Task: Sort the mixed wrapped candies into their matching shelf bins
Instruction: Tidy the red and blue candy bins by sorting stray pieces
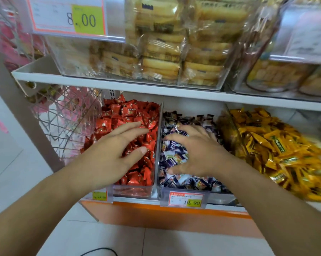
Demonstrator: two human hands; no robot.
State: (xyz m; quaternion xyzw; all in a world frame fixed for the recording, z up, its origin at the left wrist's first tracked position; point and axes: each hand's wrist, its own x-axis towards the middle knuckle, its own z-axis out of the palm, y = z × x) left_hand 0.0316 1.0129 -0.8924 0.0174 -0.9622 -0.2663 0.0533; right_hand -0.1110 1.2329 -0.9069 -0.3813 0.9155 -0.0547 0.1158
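Three clear bins sit side by side on the lower shelf. The left bin holds red wrapped candies (135, 111), the middle bin holds purple and white wrapped candies (191, 180), and the right bin holds yellow wrapped candies (278, 145). My left hand (117, 146) lies flat over the red candies with its fingers straight and spread. My right hand (198, 150) hovers over the purple candies, fingers spread and bent downward into the pile. I cannot see any candy held in either hand. A clear divider (158, 137) runs between my two hands.
The upper shelf (119, 84) carries clear tubs of packaged biscuits (165, 52). A wire basket (67, 117) with pink items hangs at the left. Price tags (185, 199) line the front of the lower shelf. An orange base and white tiled floor lie below.
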